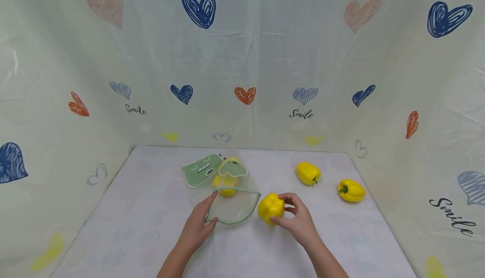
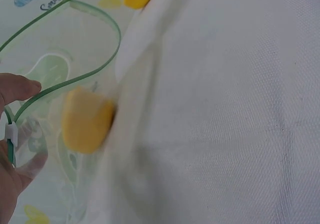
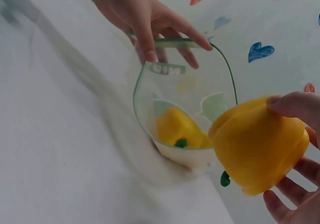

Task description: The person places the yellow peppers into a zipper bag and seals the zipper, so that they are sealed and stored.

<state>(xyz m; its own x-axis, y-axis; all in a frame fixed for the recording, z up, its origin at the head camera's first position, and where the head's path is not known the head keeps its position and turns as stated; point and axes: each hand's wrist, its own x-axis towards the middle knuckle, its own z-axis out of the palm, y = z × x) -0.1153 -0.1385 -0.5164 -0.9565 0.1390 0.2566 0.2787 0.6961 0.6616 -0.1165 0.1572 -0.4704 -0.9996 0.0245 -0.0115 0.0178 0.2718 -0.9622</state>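
a pale cloth (image 1: 265,65) printed with hearts and the word "smile" stands around a white table (image 1: 129,231). on the table lies one clear bag (image 1: 233,169) with green prints and a green rim, its mouth spread toward the person. the left hand (image 1: 198,223) grips the rim at its left corner, thumb on the near side and fingers on the far side. the right hand (image 1: 300,223) grasps a held pepper (image 1: 271,209), yellow, between thumb and fingers.

the relation that counts: the held pepper sits just right of the mouth, between the rim and the right hand, which is the nearer hand to it; the bag lies to the left of those fingertips. its long axis is hard to read, though a green stem, seemingly its own, shows below it in the right wrist view.

counted, there is one held pepper, a first loose pepper (image 1: 308,173) farther back and a second loose pepper (image 1: 351,190) farther right, and at least one bagged pepper (image 3: 175,126); whether another lies behind the prints, i cannot tell. smallest is one white slider (image 2: 11,133) on the rim.
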